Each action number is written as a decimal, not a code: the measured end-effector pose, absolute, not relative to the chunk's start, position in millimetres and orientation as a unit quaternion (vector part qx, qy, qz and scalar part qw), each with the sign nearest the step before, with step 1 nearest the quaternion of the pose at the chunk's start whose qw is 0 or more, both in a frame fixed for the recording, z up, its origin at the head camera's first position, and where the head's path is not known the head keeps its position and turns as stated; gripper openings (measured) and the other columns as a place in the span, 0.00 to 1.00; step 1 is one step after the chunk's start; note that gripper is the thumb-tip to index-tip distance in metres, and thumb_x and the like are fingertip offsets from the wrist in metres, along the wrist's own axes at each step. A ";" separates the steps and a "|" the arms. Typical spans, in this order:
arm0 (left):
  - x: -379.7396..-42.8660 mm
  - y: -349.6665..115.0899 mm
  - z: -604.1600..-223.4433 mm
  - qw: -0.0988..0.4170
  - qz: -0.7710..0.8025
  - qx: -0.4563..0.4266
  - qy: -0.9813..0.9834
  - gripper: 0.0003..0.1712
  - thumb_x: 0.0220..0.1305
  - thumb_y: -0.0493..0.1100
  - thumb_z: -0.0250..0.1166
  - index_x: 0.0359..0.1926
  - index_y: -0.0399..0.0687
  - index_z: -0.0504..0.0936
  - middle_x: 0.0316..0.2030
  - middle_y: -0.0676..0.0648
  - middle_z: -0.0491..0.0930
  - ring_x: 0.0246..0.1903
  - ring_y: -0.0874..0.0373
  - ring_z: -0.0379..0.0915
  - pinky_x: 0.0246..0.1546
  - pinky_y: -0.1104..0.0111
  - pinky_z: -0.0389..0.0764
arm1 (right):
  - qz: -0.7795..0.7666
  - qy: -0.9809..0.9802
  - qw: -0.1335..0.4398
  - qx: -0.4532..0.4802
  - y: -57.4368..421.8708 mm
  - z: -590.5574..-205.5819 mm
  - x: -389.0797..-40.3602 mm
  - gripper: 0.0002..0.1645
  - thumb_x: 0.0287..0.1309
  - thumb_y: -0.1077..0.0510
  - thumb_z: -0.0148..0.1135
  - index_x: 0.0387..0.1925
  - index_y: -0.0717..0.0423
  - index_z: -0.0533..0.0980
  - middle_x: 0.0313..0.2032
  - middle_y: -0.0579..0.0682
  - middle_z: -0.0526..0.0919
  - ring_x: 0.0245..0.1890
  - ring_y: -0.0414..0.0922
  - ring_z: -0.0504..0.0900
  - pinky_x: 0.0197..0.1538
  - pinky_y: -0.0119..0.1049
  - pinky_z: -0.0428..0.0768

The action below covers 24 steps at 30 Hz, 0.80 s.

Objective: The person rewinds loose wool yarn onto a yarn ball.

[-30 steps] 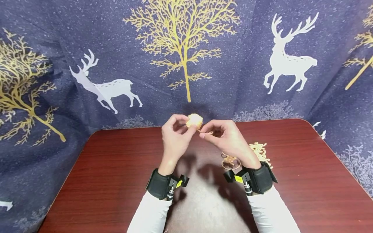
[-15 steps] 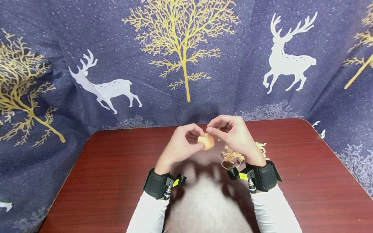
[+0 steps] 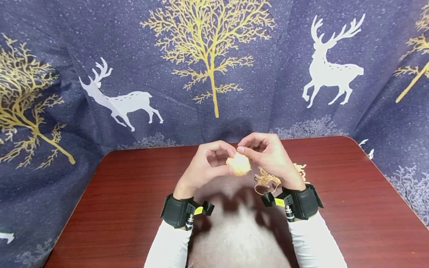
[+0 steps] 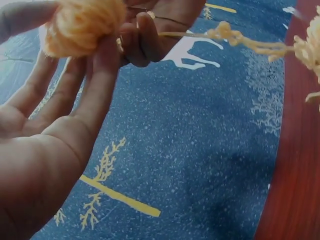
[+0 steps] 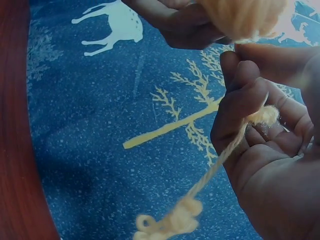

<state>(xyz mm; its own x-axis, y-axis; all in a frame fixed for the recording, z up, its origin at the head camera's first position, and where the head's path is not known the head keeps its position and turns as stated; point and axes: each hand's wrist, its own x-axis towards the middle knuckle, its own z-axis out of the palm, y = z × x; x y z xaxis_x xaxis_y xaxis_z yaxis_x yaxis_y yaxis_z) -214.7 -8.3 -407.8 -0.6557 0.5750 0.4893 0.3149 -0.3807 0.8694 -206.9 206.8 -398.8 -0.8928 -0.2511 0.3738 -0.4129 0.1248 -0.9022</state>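
A small ball of pale yellow-orange yarn (image 3: 240,165) is held between the thumb and fingers of my left hand (image 3: 205,166), above the table. Close against its far right side, my right hand (image 3: 268,153) pinches the yarn with thumb and forefinger. The left wrist view shows the wound strands of the yarn ball (image 4: 86,26) up close. From the curled fingers of the right hand, a yarn strand (image 5: 216,169) runs down into a tangled length with loops. Part of the strand is hidden inside the right palm.
On the reddish-brown table (image 3: 134,193), a loose tangle of yarn (image 3: 267,180) lies below the right hand. More yarn (image 3: 299,169) shows behind the right wrist. A dark blue curtain (image 3: 187,123) with deer and trees hangs behind the table's far edge.
The yarn ball and left hand have come right and nearer to me, and the ball has turned. My right hand has shifted slightly right, uncovering more of the tangle.
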 end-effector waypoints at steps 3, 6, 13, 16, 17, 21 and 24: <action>-214.4 -7.6 -406.9 0.062 0.762 0.377 0.523 0.16 0.48 0.21 0.67 0.39 0.35 0.81 0.41 0.48 0.83 0.43 0.56 0.80 0.47 0.67 0.83 | 0.621 -0.747 0.066 0.229 206.4 -400.3 -208.3 0.05 0.59 0.69 0.69 0.38 0.64 0.84 0.27 0.50 0.86 0.21 0.44 0.78 0.22 0.30 0.76; -214.6 -6.5 -406.3 0.037 0.802 0.335 0.493 0.20 0.47 0.22 0.65 0.39 0.46 0.84 0.41 0.48 0.83 0.42 0.57 0.79 0.40 0.70 0.83 | 0.619 -0.747 0.061 0.234 204.4 -400.4 -208.2 0.06 0.58 0.71 0.69 0.38 0.65 0.83 0.27 0.49 0.85 0.21 0.42 0.78 0.22 0.30 0.76; -216.6 -3.6 -405.2 -0.030 0.869 0.219 0.443 0.18 0.53 0.21 0.59 0.38 0.45 0.83 0.39 0.47 0.83 0.38 0.57 0.80 0.35 0.71 0.83 | 0.582 -0.780 0.054 0.223 196.2 -399.0 -205.6 0.04 0.58 0.64 0.72 0.36 0.58 0.85 0.30 0.53 0.86 0.25 0.43 0.79 0.26 0.31 0.77; -218.7 -1.8 -405.4 -0.091 0.857 0.184 0.473 0.18 0.52 0.19 0.62 0.37 0.44 0.83 0.37 0.47 0.83 0.36 0.58 0.81 0.36 0.71 0.84 | 0.566 -0.794 0.052 0.216 194.3 -398.4 -203.6 0.03 0.59 0.61 0.73 0.36 0.54 0.85 0.29 0.53 0.86 0.25 0.44 0.79 0.25 0.31 0.76; -219.5 -1.3 -406.1 -0.112 0.844 0.176 0.495 0.17 0.51 0.19 0.63 0.36 0.41 0.82 0.35 0.48 0.83 0.36 0.58 0.81 0.37 0.71 0.84 | 0.562 -0.797 0.051 0.216 193.8 -397.9 -202.7 0.03 0.59 0.61 0.73 0.36 0.53 0.85 0.29 0.53 0.85 0.24 0.44 0.79 0.25 0.31 0.76; -220.3 -0.1 -408.9 -0.174 0.755 0.157 0.613 0.13 0.49 0.21 0.68 0.37 0.32 0.80 0.34 0.45 0.82 0.35 0.59 0.81 0.40 0.69 0.85 | 0.552 -0.803 0.049 0.220 192.7 -396.6 -201.1 0.03 0.60 0.60 0.72 0.36 0.52 0.85 0.28 0.55 0.84 0.23 0.44 0.78 0.24 0.32 0.75; -220.2 -0.8 -413.0 -0.188 0.671 0.164 0.698 0.13 0.48 0.26 0.70 0.38 0.33 0.80 0.33 0.42 0.82 0.32 0.58 0.79 0.37 0.67 0.85 | 0.551 -0.803 0.050 0.223 192.0 -395.0 -200.2 0.03 0.60 0.60 0.72 0.36 0.52 0.85 0.28 0.55 0.84 0.23 0.44 0.78 0.24 0.31 0.74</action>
<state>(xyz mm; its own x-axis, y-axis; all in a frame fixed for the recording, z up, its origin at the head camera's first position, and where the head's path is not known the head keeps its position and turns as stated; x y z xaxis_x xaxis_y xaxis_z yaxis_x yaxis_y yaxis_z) -220.2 -0.8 -413.0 -0.8756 -0.0229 0.4824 0.4812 0.0447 0.8755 -200.2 192.0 -395.0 -0.8957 -0.3029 0.3254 -0.4125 0.2935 -0.8624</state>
